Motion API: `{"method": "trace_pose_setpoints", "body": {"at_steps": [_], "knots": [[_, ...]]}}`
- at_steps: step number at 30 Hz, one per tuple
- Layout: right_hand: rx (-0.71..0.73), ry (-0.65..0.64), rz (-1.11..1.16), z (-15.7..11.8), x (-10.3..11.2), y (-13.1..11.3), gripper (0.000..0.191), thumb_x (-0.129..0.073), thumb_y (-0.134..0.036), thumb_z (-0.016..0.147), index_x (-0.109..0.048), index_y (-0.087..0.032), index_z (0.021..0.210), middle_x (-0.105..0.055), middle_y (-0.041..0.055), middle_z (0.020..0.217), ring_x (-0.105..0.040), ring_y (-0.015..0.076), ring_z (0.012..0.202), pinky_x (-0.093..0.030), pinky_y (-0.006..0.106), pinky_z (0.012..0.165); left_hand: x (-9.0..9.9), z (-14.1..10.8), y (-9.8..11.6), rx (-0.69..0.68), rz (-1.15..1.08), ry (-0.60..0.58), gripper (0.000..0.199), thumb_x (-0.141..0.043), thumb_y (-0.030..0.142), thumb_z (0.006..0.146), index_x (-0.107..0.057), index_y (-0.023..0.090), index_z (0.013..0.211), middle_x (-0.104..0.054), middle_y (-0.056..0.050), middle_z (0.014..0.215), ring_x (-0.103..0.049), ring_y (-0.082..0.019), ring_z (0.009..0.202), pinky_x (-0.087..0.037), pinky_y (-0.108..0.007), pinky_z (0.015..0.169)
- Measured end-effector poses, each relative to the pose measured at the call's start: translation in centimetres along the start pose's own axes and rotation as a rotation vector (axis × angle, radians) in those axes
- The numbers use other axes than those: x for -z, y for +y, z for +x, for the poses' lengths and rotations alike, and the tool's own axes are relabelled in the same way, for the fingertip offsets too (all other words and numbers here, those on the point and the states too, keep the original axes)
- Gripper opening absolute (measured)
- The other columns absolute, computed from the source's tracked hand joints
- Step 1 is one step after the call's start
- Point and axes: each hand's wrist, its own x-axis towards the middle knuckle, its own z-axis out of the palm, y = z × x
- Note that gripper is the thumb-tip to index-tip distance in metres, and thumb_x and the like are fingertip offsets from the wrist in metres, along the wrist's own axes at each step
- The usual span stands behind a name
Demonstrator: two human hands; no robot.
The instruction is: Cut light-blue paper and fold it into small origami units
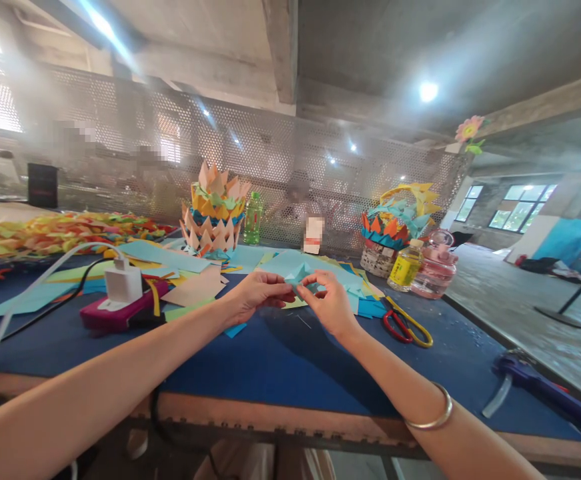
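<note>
Between my two hands, above the blue table top [270, 373], is a small folded piece of light blue paper [297, 273]. My left hand [265, 291] pinches its left side between thumb and fingers. My right hand [327, 303] grips the right side, thumb and fingertips closed on it. Behind and beneath my hands lie loose sheets of coloured paper [195, 283], light blue, peach and yellow. The exact folds are partly hidden by my fingers.
Scissors [406, 327] with red and yellow handles lie right of the paper. A glue gun [530, 380] rests at the right edge. A power strip [120, 307] with a white charger stands left. Paper-decorated baskets [213, 220], a yellow-labelled bottle [406, 267] and a pink jug [435, 267] stand behind.
</note>
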Motion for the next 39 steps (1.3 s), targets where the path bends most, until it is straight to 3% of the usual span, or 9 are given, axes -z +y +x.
{"method": "trace_pose_setpoints", "body": {"at_steps": [3, 8, 19, 27, 39], "knots": [[0.121, 0.071, -0.147, 0.03, 0.26, -0.15, 0.012, -0.061, -0.031, 0.072, -0.066, -0.021, 0.078, -0.05, 0.0084, 0.105, -0.049, 0.0214, 0.097, -0.046, 0.033, 0.072, 0.06, 0.06, 0.02, 0.007, -0.043, -0.008, 0.022, -0.074, 0.03, 0.06, -0.061, 0.013, 0.067, -0.069, -0.006, 0.069, -0.065, -0.015, 0.072, -0.047, -0.024, 0.067], [0.268, 0.11, -0.305, 0.11, 0.59, -0.28, 0.01, -0.063, -0.028, 0.072, -0.067, -0.025, 0.081, -0.05, 0.0067, 0.107, -0.046, 0.0218, 0.1, -0.037, 0.043, 0.09, -0.12, -0.12, 0.12, 0.03, -0.076, -0.049, 0.019, -0.073, 0.028, 0.063, -0.062, 0.013, 0.068, -0.07, -0.006, 0.07, -0.065, -0.015, 0.072, -0.047, -0.024, 0.068], [0.308, 0.13, -0.287, -0.06, 0.45, -0.35, 0.006, -0.063, -0.026, 0.073, -0.067, -0.023, 0.077, -0.051, 0.0061, 0.101, -0.047, 0.022, 0.101, -0.039, 0.042, 0.089, 0.08, 0.05, 0.03, 0.059, -0.103, -0.047, 0.013, -0.07, 0.023, 0.067, -0.064, 0.013, 0.071, -0.071, -0.007, 0.073, -0.066, -0.015, 0.074, -0.049, -0.022, 0.068], [0.367, 0.116, -0.292, -0.06, 0.54, -0.24, 0.019, -0.058, -0.02, 0.078, -0.071, -0.031, 0.086, -0.051, 0.003, 0.113, -0.045, 0.0202, 0.101, -0.044, 0.038, 0.083, -0.29, -0.33, 0.69, 0.067, -0.145, -0.02, 0.01, -0.064, 0.018, 0.072, -0.063, 0.012, 0.065, -0.071, -0.008, 0.072, -0.067, -0.015, 0.074, -0.049, -0.021, 0.065], [0.454, 0.077, -0.363, 0.01, 0.85, -0.24, 0.022, -0.057, -0.018, 0.078, -0.07, -0.033, 0.088, -0.048, 0.0009, 0.12, -0.042, 0.0219, 0.108, -0.041, 0.042, 0.089, -0.33, -0.22, 0.41, 0.047, -0.182, -0.008, 0.01, -0.06, 0.015, 0.073, -0.066, 0.009, 0.068, -0.071, -0.011, 0.073, -0.067, -0.016, 0.071, -0.051, -0.023, 0.071]]}}
